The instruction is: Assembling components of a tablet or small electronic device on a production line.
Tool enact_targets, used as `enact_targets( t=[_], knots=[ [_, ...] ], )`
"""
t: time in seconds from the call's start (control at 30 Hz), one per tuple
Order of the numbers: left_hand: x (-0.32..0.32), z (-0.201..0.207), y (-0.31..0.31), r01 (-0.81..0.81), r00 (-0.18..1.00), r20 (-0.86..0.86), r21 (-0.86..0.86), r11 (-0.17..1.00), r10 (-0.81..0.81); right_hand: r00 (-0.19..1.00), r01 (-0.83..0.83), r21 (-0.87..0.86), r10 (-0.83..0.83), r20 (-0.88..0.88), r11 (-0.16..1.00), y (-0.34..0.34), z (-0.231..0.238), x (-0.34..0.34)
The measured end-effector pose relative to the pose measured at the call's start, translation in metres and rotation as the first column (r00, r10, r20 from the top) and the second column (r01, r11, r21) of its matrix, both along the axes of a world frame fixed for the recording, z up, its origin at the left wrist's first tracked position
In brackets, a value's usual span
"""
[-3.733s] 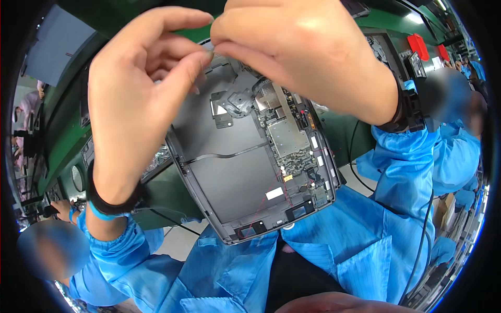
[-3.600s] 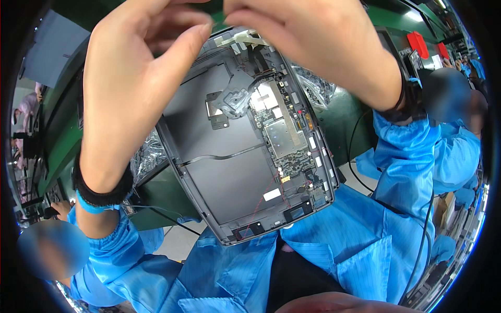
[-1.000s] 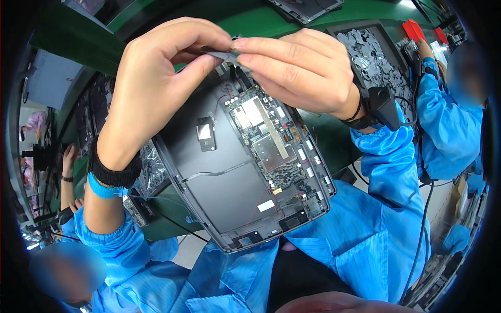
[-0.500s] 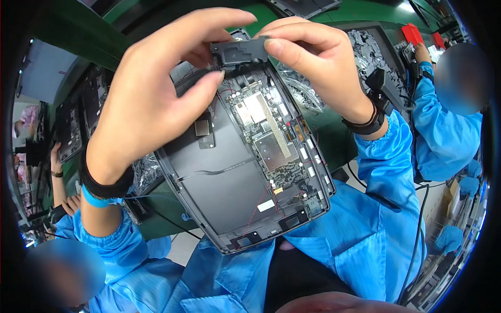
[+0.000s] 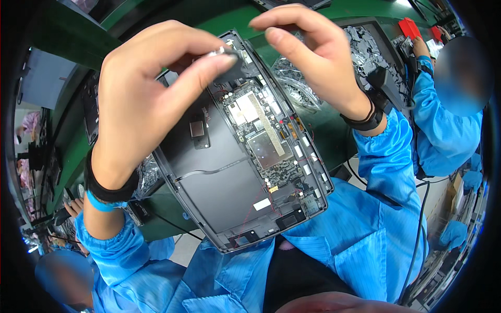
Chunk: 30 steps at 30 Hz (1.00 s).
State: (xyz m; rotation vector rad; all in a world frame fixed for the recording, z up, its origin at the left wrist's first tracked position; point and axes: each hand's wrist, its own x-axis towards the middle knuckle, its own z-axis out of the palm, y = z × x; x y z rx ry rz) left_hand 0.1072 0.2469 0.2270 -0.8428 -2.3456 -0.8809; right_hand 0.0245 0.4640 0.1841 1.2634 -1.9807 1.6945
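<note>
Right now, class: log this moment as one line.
left hand: pinches small part at top of open tablet | right hand: fingers apart, above tablet | tablet: tilted against lap

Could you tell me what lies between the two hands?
In the head view, the open tablet's top edge lies between the left hand and right hand.

Dark grey tablet shell [image 5: 219, 193], matt, crossed by a thin black cable. Inside the shell, toward its right edge, a green-black circuit board [image 5: 266, 138] with silvery metal shields and a pale cream strip. White sticker [image 5: 262, 204] near the shell's lower end. Bright blue striped sleeves [image 5: 386, 208] below the shell. Black wristbands [image 5: 107, 190], the left one over a blue cuff. Green table top [image 5: 318, 122] behind the shell. Red box [image 5: 409, 28] far upper right of the shell.
</note>
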Motion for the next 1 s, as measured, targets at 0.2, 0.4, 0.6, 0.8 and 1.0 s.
enact_targets(
  t=[0.2, 0.4, 0.6, 0.8, 1.0],
  knots=[
    [-0.011, -0.001, 0.002, -0.163, 0.853, 0.52, 0.321, 0.933, -0.03, 0.541, 0.123, -0.037, -0.099, -0.835, 0.992, -0.001, 0.015, -0.004],
    [-0.031, 0.0, 0.003, -0.196, 0.796, 0.604, 0.301, 0.933, -0.027, 0.394, 0.268, 0.091, -0.022, -0.919, 0.959, -0.002, 0.007, -0.002],
    [-0.027, 0.003, -0.003, -0.187, 0.719, 0.685, 0.35, 0.918, -0.115, 0.231, 0.325, 0.019, -0.06, -0.971, 0.946, -0.011, 0.007, 0.006],
    [-0.047, -0.023, -0.019, -0.157, 0.919, 0.375, 0.058, 0.986, 0.124, 0.372, 0.378, 0.061, -0.091, -0.924, 0.924, -0.018, -0.005, -0.001],
    [-0.039, -0.01, -0.015, -0.231, 0.903, 0.349, -0.097, 0.968, 0.251, 0.435, 0.483, 0.159, -0.079, -0.897, 0.861, -0.022, 0.006, 0.005]
  ],
)
